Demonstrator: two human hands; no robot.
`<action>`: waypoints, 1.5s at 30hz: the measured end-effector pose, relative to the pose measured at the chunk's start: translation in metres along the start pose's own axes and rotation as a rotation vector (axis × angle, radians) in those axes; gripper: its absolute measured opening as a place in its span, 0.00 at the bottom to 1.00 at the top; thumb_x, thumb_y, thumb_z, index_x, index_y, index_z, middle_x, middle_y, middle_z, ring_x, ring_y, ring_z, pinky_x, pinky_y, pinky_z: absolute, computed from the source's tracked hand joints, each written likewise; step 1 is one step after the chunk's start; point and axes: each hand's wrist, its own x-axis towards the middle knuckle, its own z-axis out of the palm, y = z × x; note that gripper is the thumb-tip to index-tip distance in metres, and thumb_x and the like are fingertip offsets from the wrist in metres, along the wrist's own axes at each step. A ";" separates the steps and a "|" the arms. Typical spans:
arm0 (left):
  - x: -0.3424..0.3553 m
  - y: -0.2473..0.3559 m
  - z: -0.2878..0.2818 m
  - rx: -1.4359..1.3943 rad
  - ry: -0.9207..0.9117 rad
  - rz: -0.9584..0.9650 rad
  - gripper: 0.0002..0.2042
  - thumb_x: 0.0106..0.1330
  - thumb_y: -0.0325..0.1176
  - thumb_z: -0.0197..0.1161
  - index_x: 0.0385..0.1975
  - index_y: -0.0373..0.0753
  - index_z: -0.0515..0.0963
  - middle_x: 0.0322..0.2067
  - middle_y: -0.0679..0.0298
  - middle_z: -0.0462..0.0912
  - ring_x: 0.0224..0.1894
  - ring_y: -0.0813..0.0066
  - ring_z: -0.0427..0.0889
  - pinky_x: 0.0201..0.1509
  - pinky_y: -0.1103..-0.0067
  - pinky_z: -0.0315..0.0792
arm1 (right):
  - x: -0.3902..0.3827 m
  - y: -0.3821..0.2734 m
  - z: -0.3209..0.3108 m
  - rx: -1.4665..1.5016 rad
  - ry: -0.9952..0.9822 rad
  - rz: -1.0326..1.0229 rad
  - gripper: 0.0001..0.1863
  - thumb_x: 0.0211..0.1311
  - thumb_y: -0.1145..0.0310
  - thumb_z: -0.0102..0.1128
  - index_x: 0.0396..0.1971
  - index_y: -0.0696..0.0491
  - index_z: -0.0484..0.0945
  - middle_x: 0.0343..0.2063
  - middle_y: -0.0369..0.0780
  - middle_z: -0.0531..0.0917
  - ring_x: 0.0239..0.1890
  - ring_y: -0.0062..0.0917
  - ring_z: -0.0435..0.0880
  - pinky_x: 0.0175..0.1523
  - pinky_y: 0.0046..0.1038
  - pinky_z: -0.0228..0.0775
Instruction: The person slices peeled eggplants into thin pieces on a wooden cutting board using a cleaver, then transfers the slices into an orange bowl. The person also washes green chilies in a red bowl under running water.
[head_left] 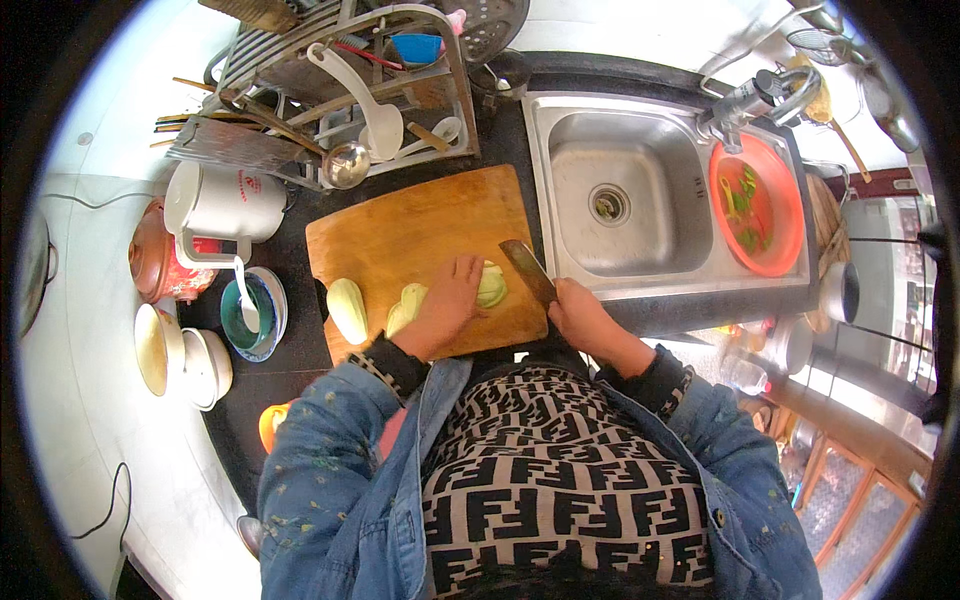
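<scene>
- knife point(530, 272) is in my right hand point(590, 325); these fingers are closed around its handle.
- its blade points away from me and a little to the left, near the right edge of the board point(420, 220). whether it touches the wood, i cannot tell.
- my left hand point(450, 308) lies low over the board, with its fingers close together, between the middle piece point(405, 306) and the right piece point(491, 284). what is under the palm is hidden, so i cannot tell if this hand grips something.
- all the pale green pieces which i can see are on the near half of the board. the left piece point(347, 311) lies alone, apart from my hand; the other two are partly covered by it.
- the board lies on the black counter point(270, 400), just left of the sink point(665, 235).
- at the right of the sink is a red basin point(789, 225) with green bits point(745, 195) inside, and near it the tap point(740, 105).
- left of the board are a white jug point(225, 205) and a green bowl point(235, 318) with a spoon point(247, 300) in it.
- behind the board is the rack point(464, 115), with a white ladle point(383, 130).
</scene>
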 end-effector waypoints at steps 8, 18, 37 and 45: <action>0.003 0.036 0.008 -0.132 0.162 -0.375 0.40 0.47 0.43 0.73 0.60 0.34 0.62 0.53 0.51 0.65 0.53 0.49 0.67 0.56 0.63 0.67 | 0.027 -0.018 0.017 -0.139 -0.043 0.008 0.09 0.58 0.74 0.48 0.36 0.63 0.66 0.34 0.59 0.73 0.38 0.56 0.74 0.45 0.49 0.67; -0.003 0.027 0.007 -0.211 0.170 -0.345 0.42 0.50 0.43 0.71 0.63 0.32 0.57 0.55 0.49 0.64 0.57 0.50 0.66 0.55 0.64 0.68 | 0.019 -0.047 0.003 -0.169 0.000 -0.033 0.09 0.60 0.75 0.46 0.37 0.64 0.65 0.35 0.58 0.74 0.38 0.55 0.75 0.43 0.49 0.69; -0.012 0.013 0.031 -0.321 0.236 -0.320 0.34 0.49 0.27 0.71 0.55 0.25 0.60 0.51 0.45 0.62 0.51 0.45 0.71 0.49 0.65 0.73 | 0.006 -0.086 0.024 -0.157 -0.093 0.109 0.08 0.62 0.74 0.44 0.37 0.64 0.64 0.34 0.60 0.74 0.38 0.58 0.75 0.43 0.50 0.67; -0.012 0.023 0.025 -0.332 0.149 -0.409 0.31 0.54 0.26 0.64 0.56 0.23 0.59 0.49 0.47 0.62 0.49 0.46 0.71 0.45 0.65 0.76 | 0.022 -0.091 0.031 -0.196 -0.097 0.102 0.08 0.59 0.76 0.45 0.36 0.65 0.65 0.35 0.61 0.75 0.38 0.56 0.77 0.41 0.49 0.70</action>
